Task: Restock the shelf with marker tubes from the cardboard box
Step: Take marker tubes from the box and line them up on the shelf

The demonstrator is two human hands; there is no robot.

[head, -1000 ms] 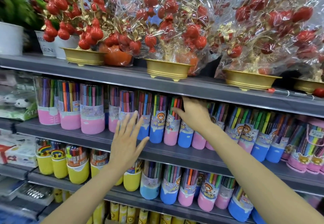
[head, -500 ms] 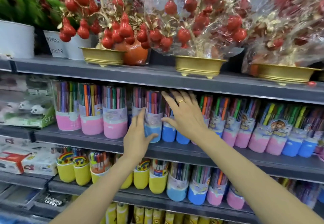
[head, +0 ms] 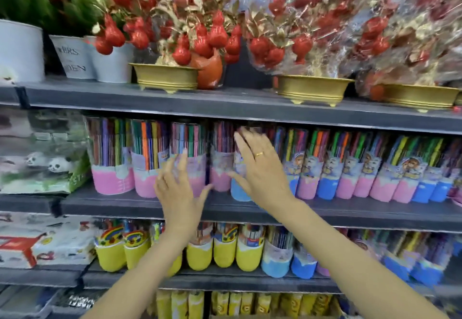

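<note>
A row of clear marker tubes (head: 325, 163) with pink or blue bases fills the middle grey shelf (head: 350, 212). My left hand (head: 178, 191) is raised with fingers spread in front of a pink-based tube (head: 197, 158) and holds nothing. My right hand (head: 262, 168), with a ring on one finger, lies flat with straight fingers against a blue-based tube (head: 238, 190) next to a pink one (head: 220, 161). The view is blurred. The cardboard box is not in view.
Gold bowls (head: 166, 77) of wrapped red ornament trees and white pots (head: 21, 51) stand on the top shelf. Yellow-based tubes (head: 225, 251) and blue ones line the shelf below. Panda packs (head: 42, 158) lie at the left.
Both hands have shifted left along the middle shelf row; the view has panned left with them. The left hand has spread its fingers off the tube it touched.
</note>
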